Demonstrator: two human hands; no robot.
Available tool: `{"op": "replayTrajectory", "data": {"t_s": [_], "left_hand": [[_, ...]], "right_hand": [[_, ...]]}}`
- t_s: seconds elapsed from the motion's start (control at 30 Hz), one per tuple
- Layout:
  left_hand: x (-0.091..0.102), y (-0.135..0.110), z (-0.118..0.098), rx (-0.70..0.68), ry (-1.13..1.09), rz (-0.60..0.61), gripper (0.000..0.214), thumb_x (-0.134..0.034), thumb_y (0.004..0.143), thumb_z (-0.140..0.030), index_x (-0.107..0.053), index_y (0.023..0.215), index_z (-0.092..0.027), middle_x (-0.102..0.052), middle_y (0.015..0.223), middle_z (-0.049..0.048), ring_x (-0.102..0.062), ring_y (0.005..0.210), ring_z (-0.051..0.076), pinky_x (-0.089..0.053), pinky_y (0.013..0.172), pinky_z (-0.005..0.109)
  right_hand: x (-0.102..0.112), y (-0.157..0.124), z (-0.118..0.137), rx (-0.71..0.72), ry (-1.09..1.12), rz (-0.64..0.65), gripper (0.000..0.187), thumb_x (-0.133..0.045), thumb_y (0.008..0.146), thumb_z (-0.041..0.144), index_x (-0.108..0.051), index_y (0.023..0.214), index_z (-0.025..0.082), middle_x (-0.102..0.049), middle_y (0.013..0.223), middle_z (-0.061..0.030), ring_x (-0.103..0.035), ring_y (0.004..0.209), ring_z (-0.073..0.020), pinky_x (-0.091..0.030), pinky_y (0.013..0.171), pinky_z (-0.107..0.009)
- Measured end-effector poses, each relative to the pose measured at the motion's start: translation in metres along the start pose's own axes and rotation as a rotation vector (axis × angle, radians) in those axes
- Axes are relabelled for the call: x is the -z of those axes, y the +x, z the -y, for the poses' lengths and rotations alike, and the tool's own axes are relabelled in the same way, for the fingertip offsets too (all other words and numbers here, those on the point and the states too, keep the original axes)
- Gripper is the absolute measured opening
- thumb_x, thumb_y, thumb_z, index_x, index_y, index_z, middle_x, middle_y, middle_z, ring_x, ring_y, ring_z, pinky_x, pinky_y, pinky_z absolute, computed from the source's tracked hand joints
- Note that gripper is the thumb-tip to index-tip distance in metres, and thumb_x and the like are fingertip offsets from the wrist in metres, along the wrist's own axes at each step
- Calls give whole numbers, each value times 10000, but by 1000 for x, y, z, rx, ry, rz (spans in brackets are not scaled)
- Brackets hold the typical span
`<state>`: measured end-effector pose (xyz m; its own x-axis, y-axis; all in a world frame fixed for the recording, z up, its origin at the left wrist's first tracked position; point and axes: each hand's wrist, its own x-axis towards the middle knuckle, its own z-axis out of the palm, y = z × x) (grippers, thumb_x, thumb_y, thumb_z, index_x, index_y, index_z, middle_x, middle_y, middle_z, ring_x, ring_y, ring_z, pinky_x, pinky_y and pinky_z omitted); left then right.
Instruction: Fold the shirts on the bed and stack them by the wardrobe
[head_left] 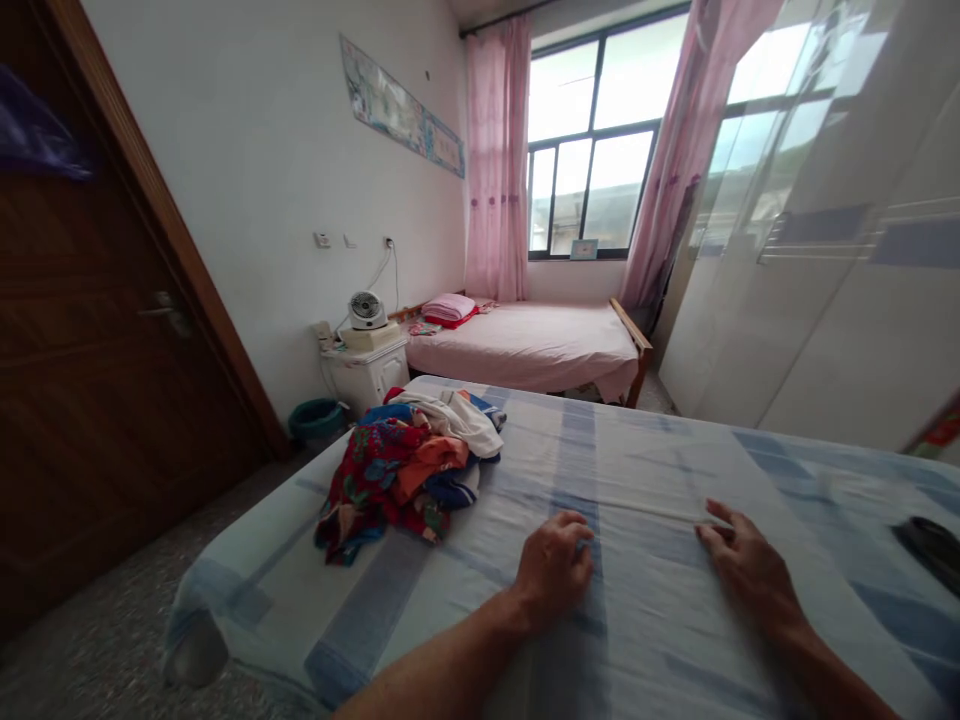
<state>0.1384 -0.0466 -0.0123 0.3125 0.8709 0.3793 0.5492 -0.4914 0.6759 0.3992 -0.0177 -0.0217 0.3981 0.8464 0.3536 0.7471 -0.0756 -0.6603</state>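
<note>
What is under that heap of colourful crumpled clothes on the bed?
Only the blue-and-white striped bedsheet shows around the heap of colourful crumpled clothes; anything beneath or buried inside it is covered.

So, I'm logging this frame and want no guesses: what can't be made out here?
Head view:
Dark object at the right: cut off by the frame edge.
Clothes pile: lower garments hidden by the top ones.
Wall poster: too small to read.
Left hand: curled fingers hide whether it grips the sheet.

Small white round fan [366, 309] on white bedside cabinet [373, 376] top; teal plastic bin [316, 418] beside; pink-sheeted wooden bed [532, 347] behind.
</note>
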Motion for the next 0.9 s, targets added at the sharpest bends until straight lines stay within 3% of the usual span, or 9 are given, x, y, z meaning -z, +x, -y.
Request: {"op": "replayTrajectory", "data": {"t_s": [0.1,0.27,0.33,0.4,0.5,0.67,0.8,0.9], "left_hand": [[28,15,11,4,121,-140,267,-503,772,-122,-666,975,-180,-646,1115,58,-594,1033,181,-469,935,301],[99,36,34,129,463,-492,291,-467,816,-133,-636,1053,-150,-620,1166,100,-535,1122,210,-392,1012,348],[122,46,45,195,585,-529,296,-444,833,-134,-628,1065,-144,-605,1184,109,-515,1141,208,-367,1025,345],[138,57,55,227,673,-448,301,-433,844,-137,-616,1083,-152,-573,1229,105,-486,1170,198,-346,1032,323],[150,76,71,284,720,-334,282,-474,826,-158,-616,1068,-135,-555,1228,127,-484,1163,222,-353,1008,330],[150,90,94,426,643,-319,212,-485,782,-110,-657,906,-97,-614,1034,169,-552,1054,272,-385,946,368],[151,90,97,480,454,-333,184,-474,761,-78,-645,818,-114,-634,905,138,-582,994,255,-405,906,359],[161,94,90,463,221,-347,146,-473,783,-150,-619,776,-141,-620,732,74,-611,821,205,-462,770,306]], "right_hand": [[-9,2,-11,79,-41,102,544,-408,707,462,-578,1125,159,-636,1029,-115,-647,821,-243,-484,771,-380],[-8,3,-20,108,-42,146,514,-387,724,451,-587,1105,170,-637,1016,-107,-644,834,-238,-475,773,-368],[-8,3,-20,121,-56,167,508,-382,729,442,-585,1111,174,-639,1018,-105,-645,837,-240,-478,763,-366],[-9,3,-21,156,-71,177,492,-379,741,434,-588,1104,177,-633,1058,-110,-645,836,-238,-481,757,-363],[-11,3,-23,209,-75,172,454,-372,763,426,-603,1070,183,-630,1090,-105,-644,851,-234,-486,765,-355],[-14,4,-32,265,-59,177,416,-383,763,423,-634,1020,213,-635,1098,-68,-642,910,-225,-495,780,-336],[-11,4,-31,279,-50,193,405,-381,763,410,-646,1005,222,-637,1089,-63,-644,913,-212,-501,778,-315],[-10,3,-28,276,-45,199,397,-387,759,405,-653,988,219,-639,1088,-67,-638,932,-220,-498,799,-324]]}}
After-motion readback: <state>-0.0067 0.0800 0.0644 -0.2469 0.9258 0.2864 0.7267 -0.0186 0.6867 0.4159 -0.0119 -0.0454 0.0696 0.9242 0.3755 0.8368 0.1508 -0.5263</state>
